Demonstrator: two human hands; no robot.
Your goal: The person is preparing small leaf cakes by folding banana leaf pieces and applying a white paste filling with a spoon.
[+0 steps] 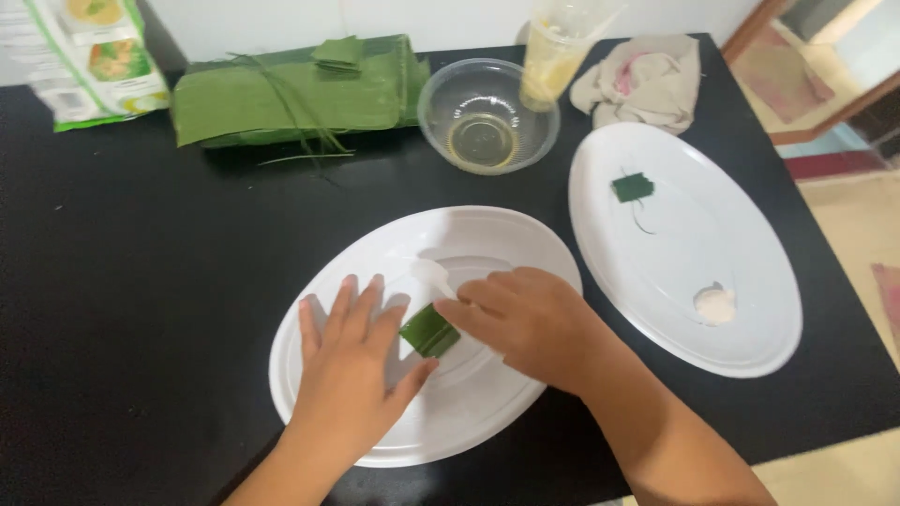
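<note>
Lower centre: left hand (349, 361) spread flat on white oval plate (375, 426), thumb touching folded green leaf piece (429, 331); right hand (527, 319) pinching its right side with fingertips.

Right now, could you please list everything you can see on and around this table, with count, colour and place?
table: one, black, under everything
near plate: one, white, oval, front centre
far plate: one, white, oval, to the right
folded leaf piece: one, green, on the near plate between the hands
small leaf parcel: one, green, on the far plate
white lump: one, on the far plate, near edge
leaf stack: one pile, green, back of the table
bowl: one, clear, yellowish liquid inside, back centre
cup: one, clear plastic, behind the bowl
cloth: one, beige, back right
printed packet: one, green and white, back left
left hand: flat on the near plate, touching the leaf piece
right hand: fingertips on the leaf piece
</note>
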